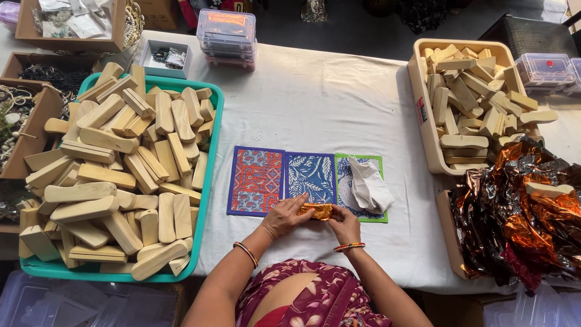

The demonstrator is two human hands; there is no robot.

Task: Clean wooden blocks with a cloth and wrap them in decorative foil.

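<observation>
— How many printed cards lie on the white tablecloth point(327, 103)?

— Three, side by side near the table's middle: a red-and-blue patterned card point(256, 180) on the left, a blue leaf-print card point(311, 175) in the centre, and a green-bordered card point(376, 166) on the right, partly covered by one crumpled white cloth point(369, 186).

— And the hands?

— Both rest at the near edge of those cards, fingers bent inward. The left hand point(284, 218) and the right hand point(345, 224) are each closed on one small block wrapped in gold foil point(317, 211), gripping it from its two ends. It sits just over the near edge of the blue card. Each wrist wears a beaded bangle.

— What about the wooden pieces?

— Too many to count. One teal tray point(209, 200) on the left is heaped with pale wooden blocks point(115, 181); one beige tub point(423, 115) at the far right holds another heap.

— Any packaging?

— A stack of clear plastic boxes point(227, 36) stands at the far edge, its count unclear. One more clear box with a red dot point(548, 69) sits far right. A pile of crinkled copper and silver foil sheets point(523, 218) fills a tray at the near right. Cardboard boxes point(36, 115) of beads stand far left.
</observation>
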